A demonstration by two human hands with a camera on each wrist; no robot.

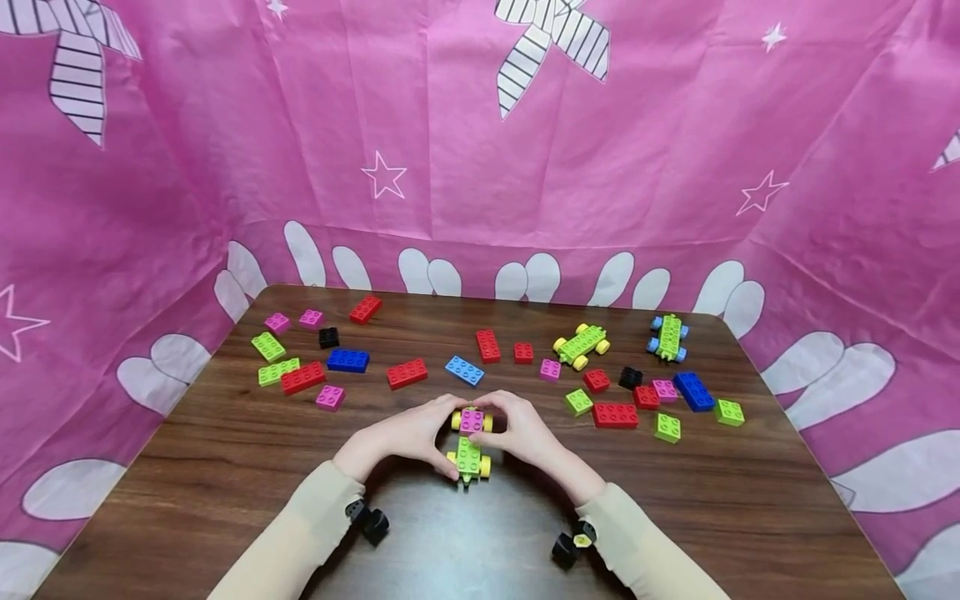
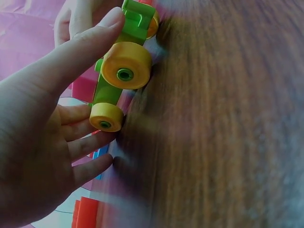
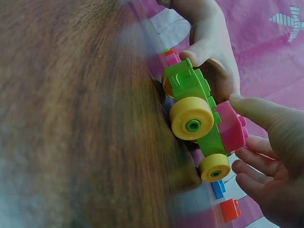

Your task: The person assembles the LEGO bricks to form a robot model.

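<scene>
- We find the car (image 1: 468, 460) just below the centre of the head view, wheels down on the table (image 1: 225, 483), with a pink brick (image 1: 472, 422) on its far half.
- We note both sleeves (image 1: 300, 517) entering from the bottom edge, lower left and lower right, and angling inward to the car.
- Left hand (image 1: 408, 431): arched along the car's left side, thumb at the near end, forefinger reaching the far end. We record it as holding the car lengthwise; its remaining fingers are spread in the left wrist view.
- Right hand (image 1: 528, 431): thumb and forefinger narrowed about the pink brick; we see its other fingers loosely bent in the right wrist view.
</scene>
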